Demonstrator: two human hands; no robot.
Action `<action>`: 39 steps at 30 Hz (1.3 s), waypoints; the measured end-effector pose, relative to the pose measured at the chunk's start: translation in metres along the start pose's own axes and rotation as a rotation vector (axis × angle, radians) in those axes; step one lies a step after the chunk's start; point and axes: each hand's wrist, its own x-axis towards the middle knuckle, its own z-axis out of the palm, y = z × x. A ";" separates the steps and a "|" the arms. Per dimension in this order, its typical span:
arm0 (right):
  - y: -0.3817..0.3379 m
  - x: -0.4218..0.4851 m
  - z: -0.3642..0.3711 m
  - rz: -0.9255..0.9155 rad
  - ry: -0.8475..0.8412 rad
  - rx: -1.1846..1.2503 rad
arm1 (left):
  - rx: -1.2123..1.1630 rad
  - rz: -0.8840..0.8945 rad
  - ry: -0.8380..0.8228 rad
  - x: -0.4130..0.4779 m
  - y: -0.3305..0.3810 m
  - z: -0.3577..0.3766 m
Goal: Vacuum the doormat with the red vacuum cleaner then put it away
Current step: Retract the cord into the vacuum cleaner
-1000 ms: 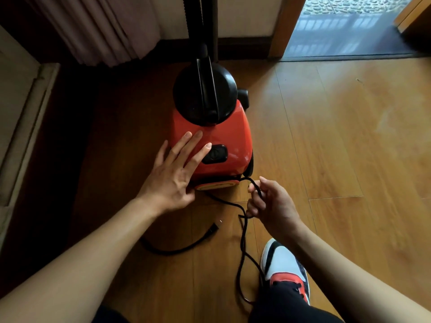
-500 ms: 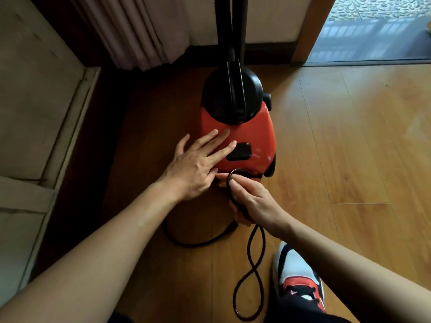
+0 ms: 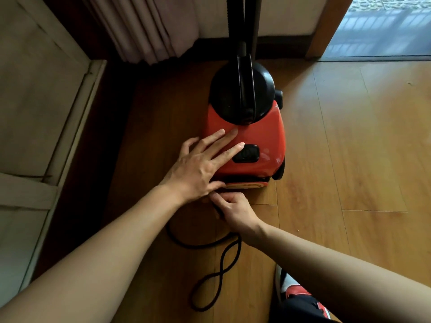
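- The red vacuum cleaner (image 3: 256,141) stands on the wooden floor (image 3: 349,148), its black dome and hose toward the wall and its rear end toward the person.
- The left hand (image 3: 200,166) lies flat on the red body, fingers spread wide and straight; the fingertips sit just beside the black switch (image 3: 246,153), and the thumb reaches down to the rear edge.
- The right hand (image 3: 235,209) is curled narrow just behind the rear edge, fingers pinched on the black power cord (image 3: 219,264). Its knuckles touch the left thumb.
- Behind the hand, the cord curves left across the floor and loops in a figure-eight toward the shoe (image 3: 293,290).
- A pale cabinet (image 3: 35,113) closes the left side; a curtain (image 3: 144,26) hangs near the far wall.
- Bare floor lies open to the right, up to the doorway (image 3: 382,26).
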 end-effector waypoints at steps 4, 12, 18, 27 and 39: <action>0.005 0.011 0.002 0.117 -0.009 0.134 | 0.076 -0.016 -0.029 0.000 0.003 0.004; 0.024 0.012 -0.029 0.159 0.085 0.152 | 0.140 -0.041 -0.002 0.001 0.011 0.014; 0.029 0.015 -0.045 0.186 0.107 0.051 | 0.138 -0.060 0.018 0.001 0.015 0.018; 0.034 0.024 -0.050 0.254 0.285 -0.076 | 0.149 -0.075 0.172 0.003 0.019 0.033; 0.020 0.005 -0.110 0.330 0.111 0.332 | 0.013 -0.018 0.007 0.004 0.008 0.022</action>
